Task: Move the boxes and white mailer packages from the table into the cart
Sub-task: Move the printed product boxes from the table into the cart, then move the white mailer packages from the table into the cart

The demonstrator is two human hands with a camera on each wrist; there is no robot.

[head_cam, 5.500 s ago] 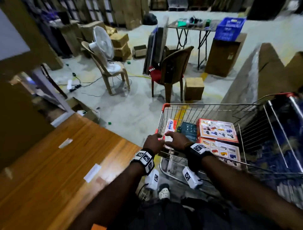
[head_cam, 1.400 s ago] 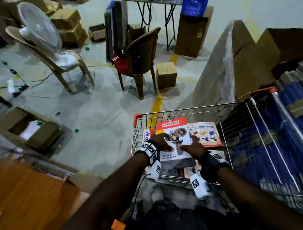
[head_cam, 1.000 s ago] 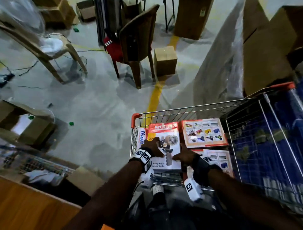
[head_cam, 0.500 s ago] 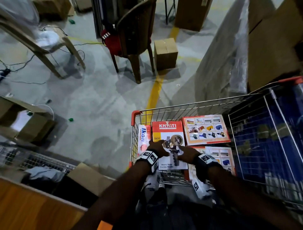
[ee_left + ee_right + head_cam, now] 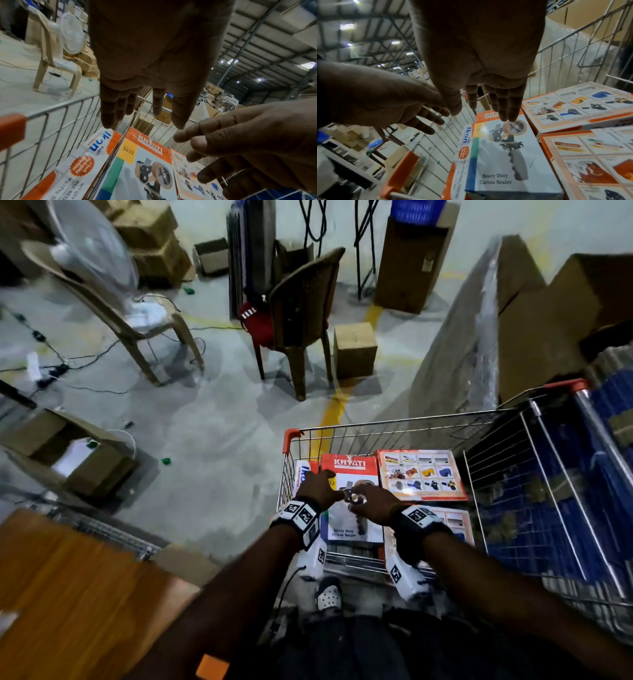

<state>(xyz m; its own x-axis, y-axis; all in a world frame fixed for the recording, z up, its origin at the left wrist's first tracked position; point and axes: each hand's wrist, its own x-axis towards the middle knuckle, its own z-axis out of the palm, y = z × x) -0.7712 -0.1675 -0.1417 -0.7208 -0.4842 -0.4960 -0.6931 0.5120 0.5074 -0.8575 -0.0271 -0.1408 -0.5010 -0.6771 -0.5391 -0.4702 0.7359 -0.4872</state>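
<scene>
A wire cart (image 5: 394,429) with orange corner caps stands in front of me. In it lies a red-and-white Khyati carton-sealer box (image 5: 349,467), flat between an Ikon tape box (image 5: 303,477) on edge at the left wall and two orange picture-grid boxes (image 5: 421,474). My left hand (image 5: 318,486) and right hand (image 5: 371,501) hover just above the Khyati box (image 5: 501,155). The wrist views show both hands' fingers (image 5: 109,108) (image 5: 506,105) straight, spread and holding nothing. A corner of the wooden table (image 5: 68,594) shows at the lower left.
A brown chair (image 5: 298,313) and a small sealed carton (image 5: 354,350) stand on the floor ahead of the cart. An open carton (image 5: 68,453) lies left, with a fan on a beige chair (image 5: 96,258) behind. Large wrapped cartons (image 5: 479,337) and blue goods (image 5: 599,491) flank the cart's right.
Both hands lowered the Khyati box into the cart beside the Ikon box, then let go and lifted off it. My view has tilted up slightly.
</scene>
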